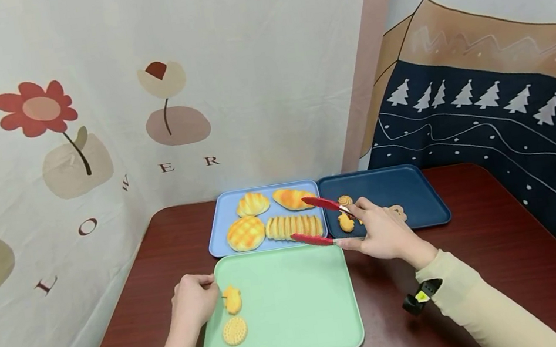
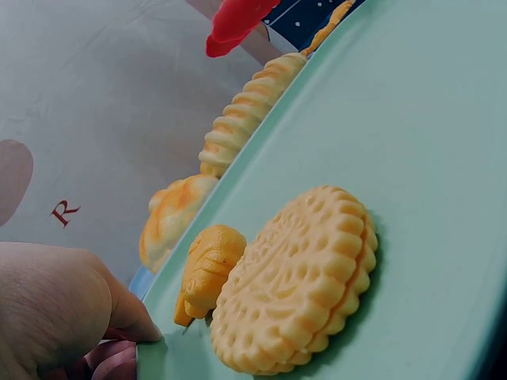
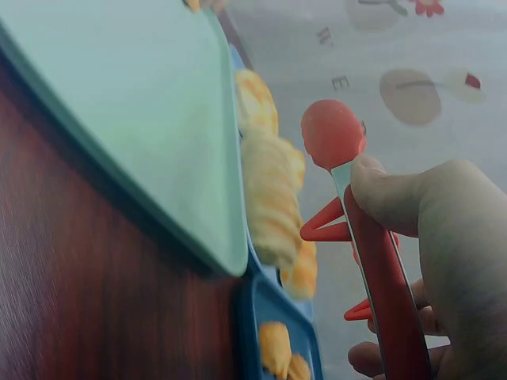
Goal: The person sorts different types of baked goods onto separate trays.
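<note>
My left hand [image 1: 193,301] pinches the left rim of the green tray [image 1: 297,307] between thumb and fingers. On that tray's left side lie a round biscuit [image 2: 293,285] with a scalloped edge and, behind it, a small yellow animal-shaped piece [image 1: 232,299]. Red-tipped tongs [image 1: 314,240] are in my right hand [image 1: 384,229], thumb along one arm. Their tips are spread apart with nothing between them, over the right part of the light blue tray [image 1: 215,230]. Beneath them are a ridged long loaf [image 1: 288,227] and an oval bread [image 1: 292,197].
A croissant-shaped bread [image 1: 253,204] and a round crosshatched bun [image 1: 245,234] share the light blue tray. The dark blue tray [image 1: 423,200] beside it holds several small biscuits, including a yellow one [image 1: 346,222], partly behind my right hand. A patterned cloth [image 1: 265,80] hangs behind the table [image 1: 137,312].
</note>
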A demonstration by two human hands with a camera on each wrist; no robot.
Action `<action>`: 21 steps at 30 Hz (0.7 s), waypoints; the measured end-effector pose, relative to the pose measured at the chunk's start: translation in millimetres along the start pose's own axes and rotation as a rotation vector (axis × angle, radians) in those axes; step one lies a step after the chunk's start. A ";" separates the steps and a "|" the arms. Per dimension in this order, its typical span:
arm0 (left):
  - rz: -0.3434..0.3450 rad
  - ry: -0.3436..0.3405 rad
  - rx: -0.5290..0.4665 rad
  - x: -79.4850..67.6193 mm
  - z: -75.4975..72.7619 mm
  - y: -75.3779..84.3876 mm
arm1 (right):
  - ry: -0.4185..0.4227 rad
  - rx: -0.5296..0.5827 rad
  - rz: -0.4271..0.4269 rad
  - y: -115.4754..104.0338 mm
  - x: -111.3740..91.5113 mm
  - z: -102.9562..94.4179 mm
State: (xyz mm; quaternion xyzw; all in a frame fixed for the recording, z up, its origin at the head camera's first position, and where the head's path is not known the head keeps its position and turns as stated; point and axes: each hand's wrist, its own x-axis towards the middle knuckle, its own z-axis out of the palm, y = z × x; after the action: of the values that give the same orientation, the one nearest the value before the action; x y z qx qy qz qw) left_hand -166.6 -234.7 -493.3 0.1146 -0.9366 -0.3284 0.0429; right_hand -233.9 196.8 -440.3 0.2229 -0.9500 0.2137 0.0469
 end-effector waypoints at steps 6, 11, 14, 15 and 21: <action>0.010 0.004 0.000 0.0 -0.4 0.1 | -0.016 -0.009 -0.077 -20.8 -2.2 10.5; 0.006 0.009 0.000 -0.7 -0.5 -0.1 | -0.024 -0.025 -0.146 -38.3 -2.9 20.9; 0.004 0.006 -0.005 -1.0 -1.1 0.5 | -0.036 -0.030 -0.174 -48.0 -2.9 26.5; 0.006 0.006 -0.007 -0.9 -1.3 0.5 | -0.042 -0.027 -0.178 -50.9 -2.8 28.4; 0.010 0.008 -0.011 -1.1 -2.2 0.8 | -0.083 -0.018 -0.186 -66.1 -1.5 38.0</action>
State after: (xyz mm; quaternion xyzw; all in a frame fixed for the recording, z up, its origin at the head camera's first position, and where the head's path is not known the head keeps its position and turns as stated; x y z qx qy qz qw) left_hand -165.4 -235.1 -491.0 0.1109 -0.9351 -0.3330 0.0489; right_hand -203.0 127.7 -449.5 0.3181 -0.9282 0.1906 0.0291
